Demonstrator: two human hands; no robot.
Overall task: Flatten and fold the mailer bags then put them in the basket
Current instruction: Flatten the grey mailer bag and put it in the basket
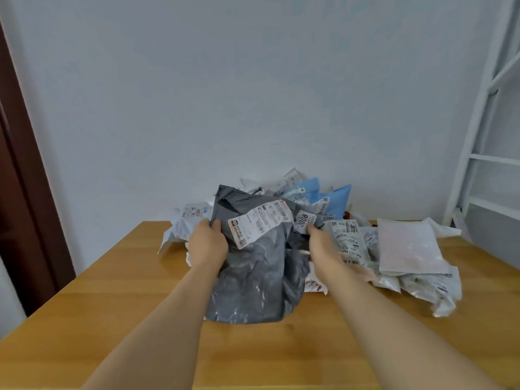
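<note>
A crumpled grey mailer bag [253,277] with a white shipping label hangs in front of me, its lower end touching the wooden table [112,319]. My left hand [206,243] grips its left edge near the label. On the bag's right side my right hand [320,243] pinches the grey plastic beside a small label. Behind it lies a heap of mailer bags [323,198], white, grey and blue. No basket is in view.
A flat pale pink mailer [408,246] lies on top of white bags at the right of the table. A white metal rack [489,136] stands at the far right. A dark brown door frame [19,192] runs along the left.
</note>
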